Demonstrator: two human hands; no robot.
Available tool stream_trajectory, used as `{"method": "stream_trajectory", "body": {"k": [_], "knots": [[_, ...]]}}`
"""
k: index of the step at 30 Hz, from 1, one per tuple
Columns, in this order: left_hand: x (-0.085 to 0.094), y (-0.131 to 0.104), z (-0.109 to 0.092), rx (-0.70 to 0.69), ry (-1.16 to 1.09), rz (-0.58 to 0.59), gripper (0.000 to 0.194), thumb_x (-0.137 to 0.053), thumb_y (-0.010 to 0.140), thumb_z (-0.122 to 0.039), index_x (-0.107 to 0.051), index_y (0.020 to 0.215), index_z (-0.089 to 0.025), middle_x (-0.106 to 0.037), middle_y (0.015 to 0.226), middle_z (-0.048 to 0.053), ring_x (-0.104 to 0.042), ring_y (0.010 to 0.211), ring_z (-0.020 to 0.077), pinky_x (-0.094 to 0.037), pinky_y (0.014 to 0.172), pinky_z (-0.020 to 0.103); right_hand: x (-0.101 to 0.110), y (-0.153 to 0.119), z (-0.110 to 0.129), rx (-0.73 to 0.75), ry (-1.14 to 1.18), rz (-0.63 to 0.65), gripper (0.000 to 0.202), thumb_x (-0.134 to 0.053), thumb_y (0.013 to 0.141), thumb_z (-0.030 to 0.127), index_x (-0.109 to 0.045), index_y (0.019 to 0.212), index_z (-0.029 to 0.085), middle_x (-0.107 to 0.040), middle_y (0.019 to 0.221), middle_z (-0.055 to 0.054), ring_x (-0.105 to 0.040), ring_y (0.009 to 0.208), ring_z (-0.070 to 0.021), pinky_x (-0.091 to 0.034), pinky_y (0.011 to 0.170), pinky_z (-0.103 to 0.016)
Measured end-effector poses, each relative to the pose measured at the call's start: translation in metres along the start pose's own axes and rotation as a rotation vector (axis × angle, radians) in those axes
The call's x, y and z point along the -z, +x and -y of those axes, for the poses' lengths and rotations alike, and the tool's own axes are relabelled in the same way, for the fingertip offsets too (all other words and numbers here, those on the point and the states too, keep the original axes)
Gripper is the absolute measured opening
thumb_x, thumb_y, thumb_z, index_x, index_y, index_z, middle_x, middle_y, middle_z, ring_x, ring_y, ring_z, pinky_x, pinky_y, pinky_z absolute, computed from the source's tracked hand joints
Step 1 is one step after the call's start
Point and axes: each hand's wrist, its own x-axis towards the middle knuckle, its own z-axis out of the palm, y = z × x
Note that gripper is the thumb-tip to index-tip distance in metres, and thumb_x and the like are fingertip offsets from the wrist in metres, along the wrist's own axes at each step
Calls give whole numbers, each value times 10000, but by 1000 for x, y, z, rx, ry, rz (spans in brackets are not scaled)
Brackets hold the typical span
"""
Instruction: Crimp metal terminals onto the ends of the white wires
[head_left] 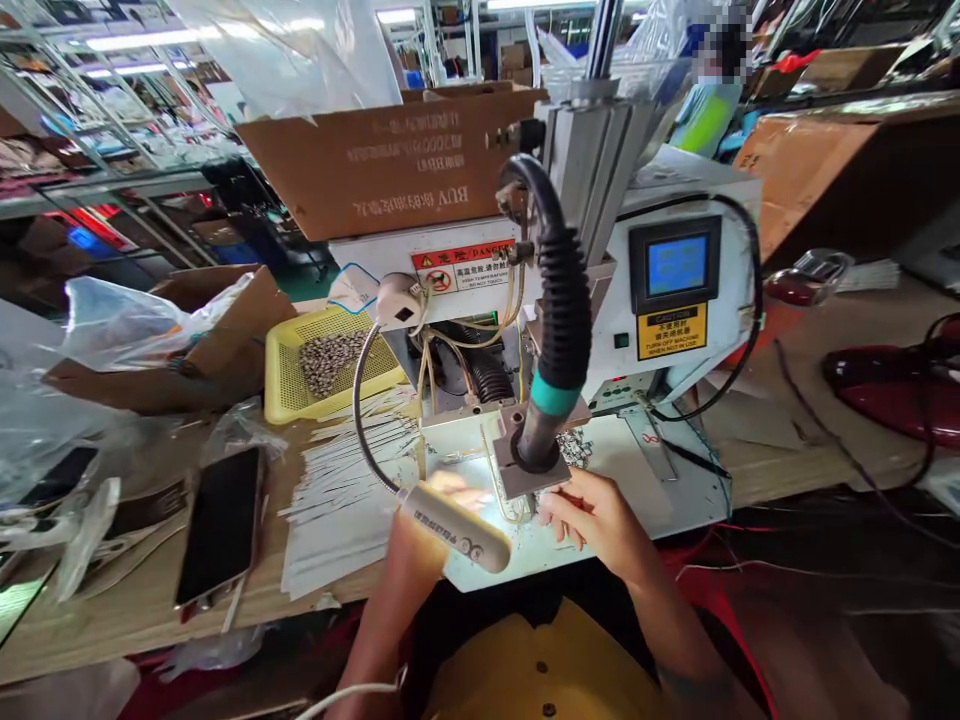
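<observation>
My left hand (pixel 454 492) lies under the bright work lamp (pixel 455 528), left of the machine's head. Glare and the lamp body hide most of its fingers. On the other side, my right hand (pixel 589 512) has its fingers bent in a pinch beside the metal block (pixel 531 470) of the soldering machine (pixel 675 260). What sits between these fingertips is too small to make out. A thin pale tube (pixel 491 470) runs down to the spot between both hands, over the white base plate (pixel 487 570). A pile of small metal parts (pixel 576 446) lies behind the right hand.
White strips or wires (pixel 352 480) lie on paper at the left, near a black phone (pixel 220 525). Behind them stands a yellow basket (pixel 281 370) of small parts. A thick black hose (pixel 564 300) hangs over the work spot. An open carton (pixel 142 385) stands far left.
</observation>
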Motion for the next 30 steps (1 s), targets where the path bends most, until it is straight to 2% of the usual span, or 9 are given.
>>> {"method": "stream_trajectory", "body": {"k": [2, 3, 8, 18, 24, 30], "knots": [[-16, 6, -12, -49, -35, 119, 296, -413, 858, -261, -663, 712, -201, -671, 747, 52, -624, 701, 185, -531, 674, 307, -9, 3, -2, 21, 10, 24, 269, -557, 832, 407, -522, 709, 170, -600, 617, 7, -463, 391, -62, -291, 337, -180], [-22, 8, -15, -78, -31, 136, 324, -391, 866, -251, -649, 676, -203, -659, 723, 52, -615, 684, 180, -525, 670, 304, -12, 5, -4, 31, 8, 27, 279, -545, 843, 409, -509, 699, 174, -574, 600, 19, -445, 370, -54, -282, 334, -183], [-35, 9, -17, -63, -51, 65, 314, -399, 857, -228, -584, 605, -196, -593, 658, 34, -551, 573, 147, -482, 544, 263, -20, 11, -15, 24, 18, 33, 313, -553, 849, 415, -436, 654, 201, -421, 500, 67, -394, 328, -52, -258, 327, -194], [-42, 8, -8, -34, -73, 54, 258, -419, 828, -208, -583, 630, -198, -576, 654, 27, -519, 586, 145, -497, 579, 274, -16, 14, -15, 13, 53, 84, 279, -562, 837, 352, -416, 650, 205, -431, 524, 67, -362, 323, -42, -221, 325, -198], [-39, 9, -16, 2, -85, 68, 276, -397, 813, -243, -499, 560, -208, -533, 634, 26, -484, 560, 141, -469, 536, 271, -17, 15, -11, 13, 39, 83, 248, -550, 828, 323, -413, 657, 205, -429, 529, 69, -358, 319, -40, -206, 321, -196], [-37, 10, -20, 8, -146, 65, 251, -379, 804, -243, -468, 572, -210, -519, 638, 18, -482, 559, 134, -453, 531, 257, -16, 13, -9, 21, 29, 94, 223, -539, 835, 331, -430, 687, 205, -386, 496, 85, -343, 319, -44, -218, 326, -194]]}}
